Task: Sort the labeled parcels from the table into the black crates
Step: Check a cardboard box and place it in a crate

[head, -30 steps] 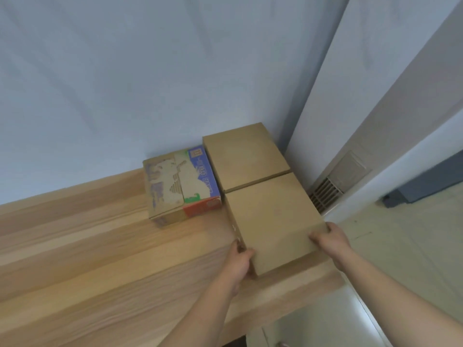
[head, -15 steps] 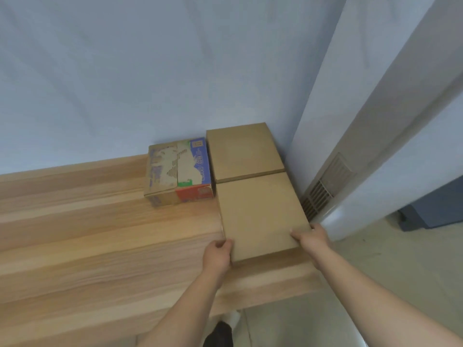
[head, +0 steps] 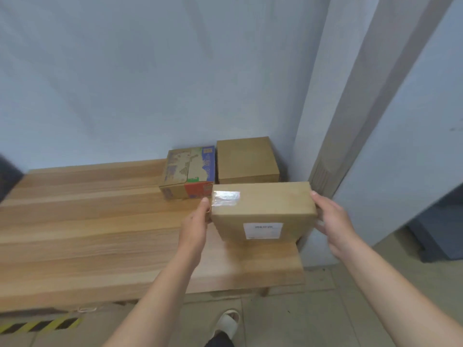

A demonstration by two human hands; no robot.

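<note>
A plain brown parcel (head: 263,206) is lifted off the wooden table (head: 100,234) and tilted toward me, showing a white label (head: 263,230) on its near face and clear tape on its top left corner. My left hand (head: 195,226) grips its left side and my right hand (head: 330,221) grips its right side. A second plain brown parcel (head: 246,160) sits behind it against the wall. A printed blue, red and green carton (head: 189,171) sits to that parcel's left. No black crate is clearly in view.
The table's right end stops near a white column with a vent (head: 322,176). A dark grey object (head: 441,234) stands on the floor at the right. Yellow-black hazard tape (head: 37,326) marks the floor below the table front. My shoe (head: 226,321) shows below.
The near parcel lay flat on the table with my hands at its front corners. Now it is raised and tipped toward me, its labelled face showing.
</note>
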